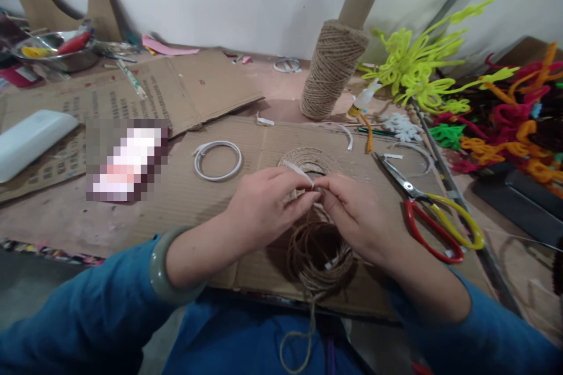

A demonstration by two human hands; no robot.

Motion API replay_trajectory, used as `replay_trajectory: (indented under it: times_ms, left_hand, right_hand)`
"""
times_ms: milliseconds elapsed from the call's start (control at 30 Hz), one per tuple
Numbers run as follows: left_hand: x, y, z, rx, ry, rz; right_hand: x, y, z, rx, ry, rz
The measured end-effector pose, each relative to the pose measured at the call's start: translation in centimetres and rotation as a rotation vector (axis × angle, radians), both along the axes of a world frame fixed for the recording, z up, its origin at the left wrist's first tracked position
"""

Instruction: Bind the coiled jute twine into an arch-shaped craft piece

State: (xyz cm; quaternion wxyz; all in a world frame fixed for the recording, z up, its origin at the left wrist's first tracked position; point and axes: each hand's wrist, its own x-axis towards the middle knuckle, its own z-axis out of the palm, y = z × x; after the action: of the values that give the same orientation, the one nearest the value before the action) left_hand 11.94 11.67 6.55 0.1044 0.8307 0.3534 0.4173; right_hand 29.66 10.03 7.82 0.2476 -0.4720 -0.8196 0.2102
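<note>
My left hand (268,202) and my right hand (352,211) meet over the cardboard, fingertips almost touching. Between the fingers of my left hand is a thin white strip (297,170), its free end pointing up and left. My right fingers are pinched at the strip's other end; what exactly they grip is too small to tell. Just behind the hands lies a flat coil of twine (305,155). Below them a looped bundle of brown twine (303,266) rests near the cardboard's front edge, with a loose end hanging over it.
Red and yellow scissors (409,187) lie at the right, a white ring coil (219,160) at the left. Behind stand a twine spool (329,64) and a small glue bottle (361,99). Colourful pipe-cleaner flowers (519,111) fill the right; a blurred-out phone (132,161) lies left.
</note>
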Motion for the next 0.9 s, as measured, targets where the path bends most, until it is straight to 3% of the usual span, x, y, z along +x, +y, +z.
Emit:
replay_trajectory:
  times_ms: [100, 267, 333, 433, 667, 767, 900]
  left_hand:
    - [-0.2, 0.3, 0.4, -0.155, -0.039, -0.015]
    - [-0.5, 0.5, 1.3, -0.425, -0.091, -0.093]
    - [-0.6, 0.5, 1.6, -0.510, -0.085, -0.170]
    - [-0.8, 0.7, 1.8, -0.578, -0.094, -0.198]
    - [-1.6, 2.0, 1.7, -0.604, -0.179, -0.014]
    - [-1.6, 2.3, 1.3, -0.594, -0.320, 0.035]
    - [-1.0, 1.7, 0.8, -0.582, -0.581, 0.075]
  right_hand:
    - [0.2, 0.1, 0.1, 0.022, -0.038, 0.044]
    - [1.7, 1.1, 0.3, 0.176, -0.025, -0.028]
    - [2.1, 1.6, 0.5, 0.176, -0.021, 0.059]
    - [2.5, 2.1, 0.5, 0.092, -0.050, 0.165]
    - [3.5, 2.5, 0.1, -0.144, 0.026, -0.015]
    - [3.3, 2.4, -0.2, -0.318, 0.199, -0.057]
    - [1.8, 1.8, -0.4, -0.484, 0.591, -0.207]
